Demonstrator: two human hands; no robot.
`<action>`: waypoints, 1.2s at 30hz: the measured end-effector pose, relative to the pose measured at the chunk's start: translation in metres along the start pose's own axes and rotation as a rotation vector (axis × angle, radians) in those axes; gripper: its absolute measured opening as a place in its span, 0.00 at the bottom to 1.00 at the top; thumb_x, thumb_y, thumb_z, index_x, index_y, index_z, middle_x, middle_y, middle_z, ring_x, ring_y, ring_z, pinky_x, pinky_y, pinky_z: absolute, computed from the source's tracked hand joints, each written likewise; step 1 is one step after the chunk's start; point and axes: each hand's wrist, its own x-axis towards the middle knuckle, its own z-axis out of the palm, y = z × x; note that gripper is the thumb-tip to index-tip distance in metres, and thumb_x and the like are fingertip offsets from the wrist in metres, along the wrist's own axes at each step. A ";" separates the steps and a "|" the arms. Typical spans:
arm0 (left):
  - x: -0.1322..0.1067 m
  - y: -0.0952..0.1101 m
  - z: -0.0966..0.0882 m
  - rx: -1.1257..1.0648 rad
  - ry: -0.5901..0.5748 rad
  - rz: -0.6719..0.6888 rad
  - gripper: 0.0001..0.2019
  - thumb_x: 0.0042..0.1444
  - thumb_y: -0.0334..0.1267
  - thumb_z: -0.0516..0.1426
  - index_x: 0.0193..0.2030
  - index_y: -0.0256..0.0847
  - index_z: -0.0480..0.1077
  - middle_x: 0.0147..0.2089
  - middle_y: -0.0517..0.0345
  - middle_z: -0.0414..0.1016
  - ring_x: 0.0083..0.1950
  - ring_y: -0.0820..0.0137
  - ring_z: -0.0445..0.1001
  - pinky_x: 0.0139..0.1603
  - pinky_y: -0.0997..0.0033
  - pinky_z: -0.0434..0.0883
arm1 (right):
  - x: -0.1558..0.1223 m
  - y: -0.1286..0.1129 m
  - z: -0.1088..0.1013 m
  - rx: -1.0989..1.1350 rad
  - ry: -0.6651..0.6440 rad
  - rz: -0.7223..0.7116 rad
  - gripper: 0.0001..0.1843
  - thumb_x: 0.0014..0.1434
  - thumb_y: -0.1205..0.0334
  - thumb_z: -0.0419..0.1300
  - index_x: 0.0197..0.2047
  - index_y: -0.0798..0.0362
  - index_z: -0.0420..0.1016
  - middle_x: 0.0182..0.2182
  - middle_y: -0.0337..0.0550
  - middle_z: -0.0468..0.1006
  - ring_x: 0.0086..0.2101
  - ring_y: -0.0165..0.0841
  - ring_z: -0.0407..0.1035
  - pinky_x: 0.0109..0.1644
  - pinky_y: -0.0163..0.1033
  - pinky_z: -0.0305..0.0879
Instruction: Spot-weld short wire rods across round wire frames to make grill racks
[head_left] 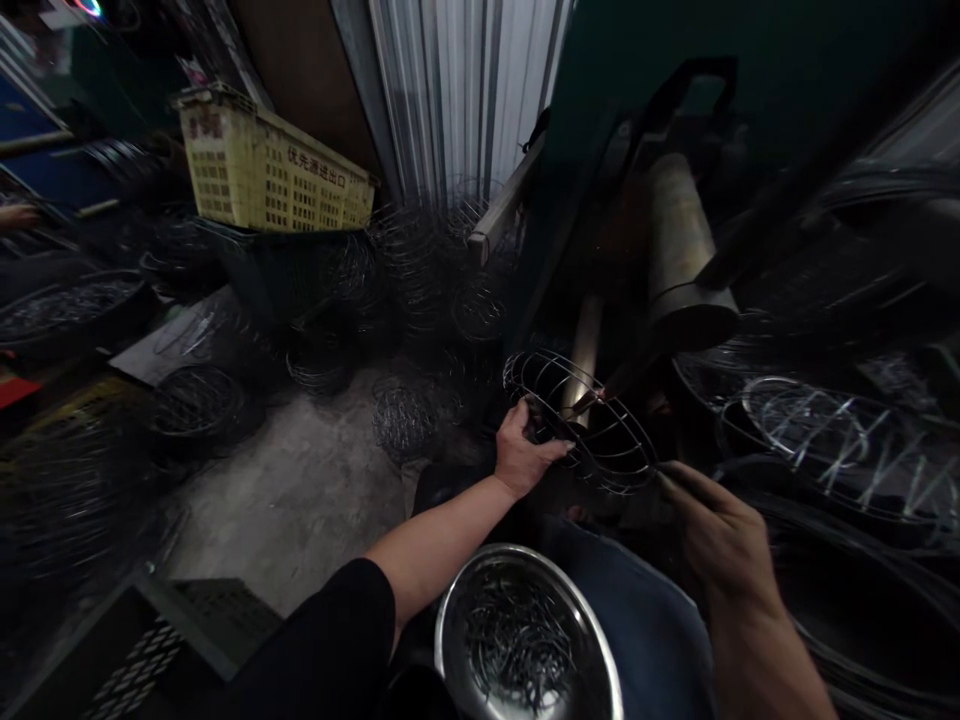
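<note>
A round, open wire basket (611, 425) is held tilted in front of me, against the metal rods of a machine. My left hand (523, 452) grips its near left side, with the thumb and fingers around the wires. At its right end, the fingertips of my right hand (724, 530) are closed on the rim; the dim light hides part of that grip. A brass-coloured lower rod (583, 365) shows behind and through the wires. Below my hands, a shiny metal bowl (446, 640) contains many short curved wire pieces (521, 640).
A thick cylindrical machine arm (684, 240) juts out above my right hand. Wire frames (825, 430) are heaped at right. Stacked wire rings (409, 270) and a yellow crate (270, 170) stand behind. A dark plastic crate (180, 640) is at lower left. Another person's hand (19, 216) shows far left.
</note>
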 end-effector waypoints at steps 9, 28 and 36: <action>-0.008 0.002 0.003 -0.092 -0.068 -0.066 0.36 0.34 0.34 0.75 0.53 0.34 0.71 0.48 0.54 0.73 0.48 0.66 0.76 0.52 0.66 0.76 | -0.003 0.004 -0.007 0.116 -0.002 0.008 0.27 0.25 0.52 0.82 0.30 0.53 0.84 0.29 0.42 0.82 0.29 0.30 0.74 0.33 0.33 0.73; -0.013 0.014 -0.005 0.087 0.014 0.111 0.37 0.32 0.30 0.73 0.55 0.37 0.75 0.54 0.47 0.76 0.56 0.56 0.75 0.64 0.55 0.70 | -0.006 0.032 -0.011 0.132 -0.003 0.149 0.30 0.23 0.49 0.83 0.32 0.52 0.85 0.28 0.42 0.84 0.25 0.32 0.76 0.31 0.33 0.76; -0.023 0.009 0.000 -0.232 -0.026 -0.090 0.36 0.27 0.31 0.75 0.50 0.37 0.77 0.48 0.52 0.75 0.49 0.62 0.75 0.55 0.62 0.74 | -0.018 0.032 -0.027 0.070 -0.023 0.081 0.27 0.29 0.45 0.80 0.32 0.51 0.85 0.30 0.45 0.85 0.29 0.37 0.79 0.33 0.38 0.78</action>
